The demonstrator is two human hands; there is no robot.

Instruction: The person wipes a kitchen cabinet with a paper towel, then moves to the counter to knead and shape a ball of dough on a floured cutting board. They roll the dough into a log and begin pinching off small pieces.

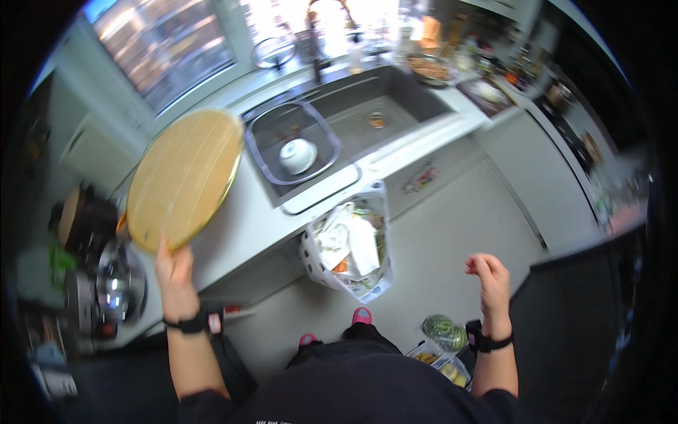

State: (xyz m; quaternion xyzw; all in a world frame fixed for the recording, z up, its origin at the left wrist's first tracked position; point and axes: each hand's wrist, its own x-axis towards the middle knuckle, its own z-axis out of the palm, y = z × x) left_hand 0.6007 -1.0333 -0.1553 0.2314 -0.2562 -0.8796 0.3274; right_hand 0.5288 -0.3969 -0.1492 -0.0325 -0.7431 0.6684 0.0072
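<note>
A round wooden cutting board (185, 175) is tilted up above the white countertop, left of the sink. My left hand (175, 267) grips it by its lower edge. To the right, my right hand (490, 275) hangs over the floor with its fingers curled in and nothing visible in them. Both wrists wear black bands. In the grey sink (349, 127), a white bowl (298, 156) lies inside a clear-rimmed basket (331, 132) at the left end.
A waste bin (312, 259) filled with white scraps stands before the sink cabinet. Left of my arm is a shiny metal appliance (116, 297). Bagged green produce (442, 331) and food containers (447, 368) lie low by my right arm. A tall faucet (316, 53) rises behind the sink.
</note>
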